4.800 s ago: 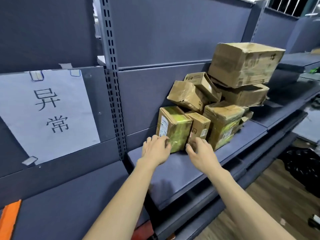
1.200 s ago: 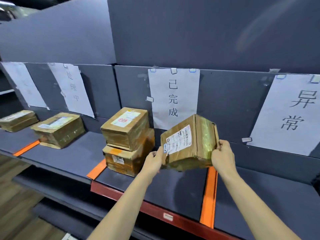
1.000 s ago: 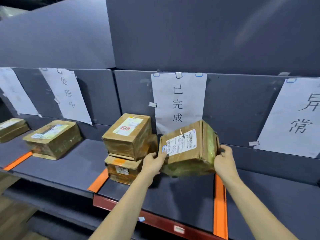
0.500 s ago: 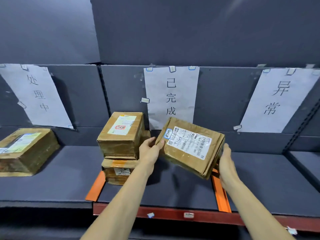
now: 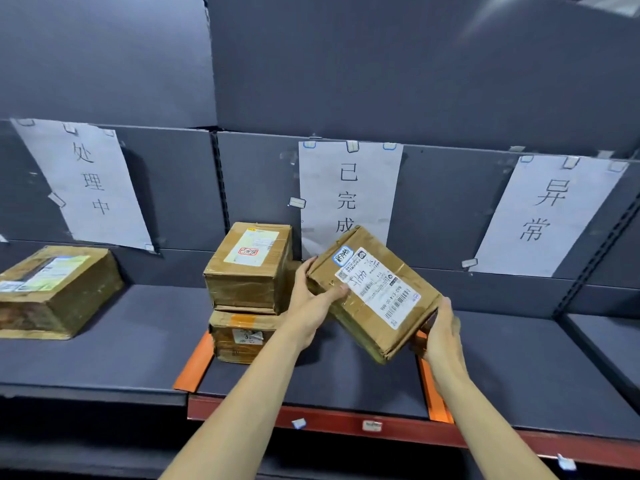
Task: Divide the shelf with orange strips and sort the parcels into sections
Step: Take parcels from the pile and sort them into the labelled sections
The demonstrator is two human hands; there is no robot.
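the left hand (image 5: 311,299) and right hand (image 5: 438,327) grasp a parcel (image 5: 372,292) by opposite ends, tilted, label up, in the air above the middle section of the shelf (image 5: 346,379). that section lies between two orange strips, the left strip (image 5: 194,365) and the right strip (image 5: 429,393), under the middle sign (image 5: 349,192).

the step looks like checking the label and setting the parcel down. to do it well, level the box first, then lower it flat onto the bare shelf to the right of the stack (image 5: 247,292), with both hands on it until it sits. keep it inside the strips: its right end hangs over the right strip now, so bring it a little left before it lands. if the small blue mark on the label points to another section, carry it there instead; the writing is too small to read.

the stack of two boxes stands just beside the left hand, near enough to knock the top one. a flat box (image 5: 55,292) lies in the section to the left under the left sign (image 5: 86,181). the section under the right sign (image 5: 547,213) shows no parcels.
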